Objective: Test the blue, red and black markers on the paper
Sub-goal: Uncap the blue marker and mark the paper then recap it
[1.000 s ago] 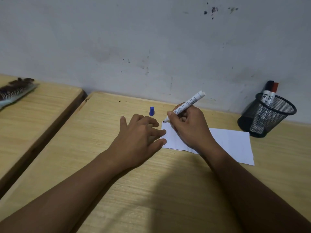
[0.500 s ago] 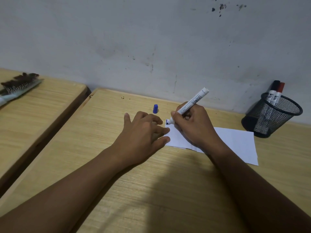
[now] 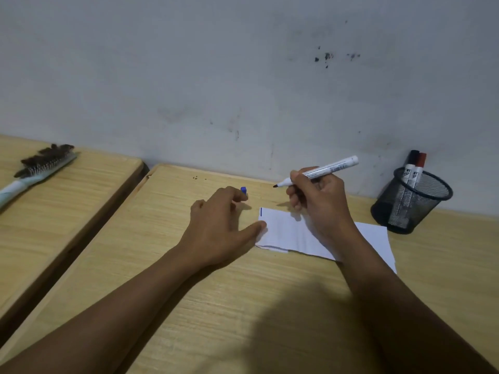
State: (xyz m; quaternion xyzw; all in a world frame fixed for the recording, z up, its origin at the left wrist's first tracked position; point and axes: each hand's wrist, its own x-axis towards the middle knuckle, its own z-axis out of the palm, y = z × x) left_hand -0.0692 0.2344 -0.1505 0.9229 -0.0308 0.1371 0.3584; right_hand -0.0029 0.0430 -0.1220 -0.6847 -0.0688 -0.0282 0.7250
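Observation:
My right hand (image 3: 321, 203) grips the uncapped blue marker (image 3: 329, 168), a white barrel with its tip lifted above the desk beyond the paper's far edge. The white paper (image 3: 286, 233) lies on the desk and carries a short blue stroke (image 3: 261, 212) at its far left corner. My left hand (image 3: 218, 228) rests on the desk with its thumb touching the paper's left edge; its fingertips reach the blue cap (image 3: 243, 189), which is partly hidden behind them. The black marker (image 3: 409, 166) and the red marker (image 3: 418, 167) stand in the mesh cup.
The black mesh pen cup (image 3: 410, 209) stands at the back right against the wall. A second wooden desk at the left carries a hairbrush (image 3: 37, 168). A dark gap (image 3: 81, 238) separates the two desks.
My right hand lifted the marker off the paper and moved back, leaving a blue stroke at the corner. My left hand slid off the paper toward the blue cap.

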